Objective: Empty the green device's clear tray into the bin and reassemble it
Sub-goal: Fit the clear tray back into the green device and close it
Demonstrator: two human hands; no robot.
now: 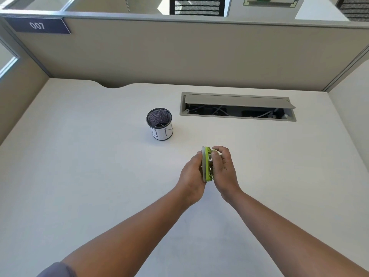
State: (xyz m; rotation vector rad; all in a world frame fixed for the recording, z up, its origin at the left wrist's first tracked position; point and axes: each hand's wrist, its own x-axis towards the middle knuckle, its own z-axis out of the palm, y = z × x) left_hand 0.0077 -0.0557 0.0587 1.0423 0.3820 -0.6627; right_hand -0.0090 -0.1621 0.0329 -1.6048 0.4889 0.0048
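A small green device [208,164] with a pale clear tray [203,156] along its left face is held on edge above the desk, between both hands. My left hand [192,172] grips the tray side. My right hand [223,168] grips the green side, with fingertips curled over its top end. The bin [159,124], a black mesh cup with a white paper label, stands upright on the desk, up and to the left of the hands. A few small bits lie at its bottom.
The white desk [79,176] is bounded by beige partition walls behind and on both sides. A recessed cable tray [237,108] with its grey flap open sits in the desk to the right of the bin.
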